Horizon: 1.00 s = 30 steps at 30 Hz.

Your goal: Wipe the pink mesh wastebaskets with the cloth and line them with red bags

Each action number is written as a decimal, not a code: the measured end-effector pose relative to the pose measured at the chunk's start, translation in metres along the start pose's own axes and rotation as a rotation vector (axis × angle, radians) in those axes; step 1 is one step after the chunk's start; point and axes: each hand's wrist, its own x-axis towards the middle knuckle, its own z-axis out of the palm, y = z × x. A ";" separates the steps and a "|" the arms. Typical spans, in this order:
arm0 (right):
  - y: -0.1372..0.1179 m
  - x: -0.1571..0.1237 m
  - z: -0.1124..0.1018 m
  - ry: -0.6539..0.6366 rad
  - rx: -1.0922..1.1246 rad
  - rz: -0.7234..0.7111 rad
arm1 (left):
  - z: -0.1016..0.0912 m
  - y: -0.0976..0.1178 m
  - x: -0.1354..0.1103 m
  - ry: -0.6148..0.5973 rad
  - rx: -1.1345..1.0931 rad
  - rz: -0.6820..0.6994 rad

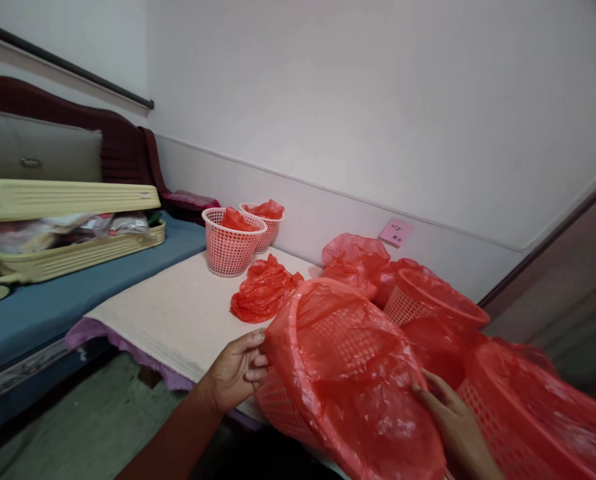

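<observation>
On the white table [178,313] a tilted, bag-lined basket [279,402] sits at the near edge, a loose bag pile [263,293] at its 11 o'clock. The left hand [235,373] grips its rim at 9 o'clock; the right hand [453,420] lies open-fingered on the liner [358,373] at 4 o'clock.

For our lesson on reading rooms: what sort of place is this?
Probably a bedroom at home: a bed with a headboard, an open suitcase on it, and a table where the left hand holds a basket.
</observation>
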 end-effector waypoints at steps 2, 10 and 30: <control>-0.001 0.000 0.001 0.001 -0.002 0.001 | -0.001 -0.003 -0.001 -0.009 0.021 0.007; -0.010 -0.007 0.006 0.055 0.010 0.026 | 0.009 -0.033 -0.023 -0.101 0.254 -0.007; -0.010 -0.012 0.032 -0.172 0.399 0.104 | 0.029 -0.022 -0.026 0.216 0.475 0.320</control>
